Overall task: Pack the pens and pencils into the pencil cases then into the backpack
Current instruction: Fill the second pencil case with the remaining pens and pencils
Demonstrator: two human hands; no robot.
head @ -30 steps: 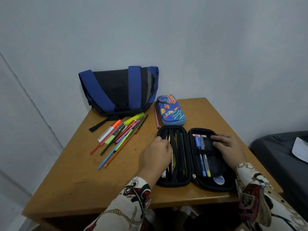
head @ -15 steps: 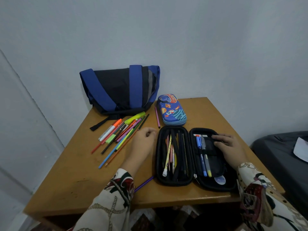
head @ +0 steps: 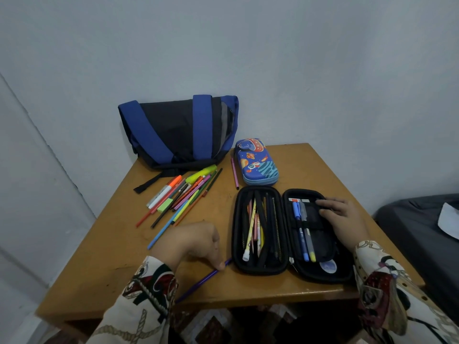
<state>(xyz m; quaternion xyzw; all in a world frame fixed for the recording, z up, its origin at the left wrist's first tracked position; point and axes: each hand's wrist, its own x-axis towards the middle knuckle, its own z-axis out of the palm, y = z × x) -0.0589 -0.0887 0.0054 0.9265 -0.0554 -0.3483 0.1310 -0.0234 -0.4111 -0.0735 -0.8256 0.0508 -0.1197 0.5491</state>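
A black pencil case (head: 235,219) lies open at the front right of the table, with several pens and pencils in its left half and two pens strapped in its right half. My right hand (head: 344,216) rests flat on the right half. My left hand (head: 190,243) is curled just left of the case, and its fingertips pinch a purple pen (head: 198,284) lying on the table by the front edge. A pile of loose pens and markers (head: 181,194) lies further back on the left. A blue-and-black backpack (head: 178,130) stands against the wall.
A closed blue patterned pencil case (head: 255,162) sits behind the black one, with a single pink pen (head: 234,173) beside it. The wooden table (head: 99,256) ends close in front of my arms. A dark bed or sofa (head: 422,232) stands to the right.
My left hand left the case's left half, swung left, then came back toward the front edge onto the purple pen. My right hand stayed on the case.
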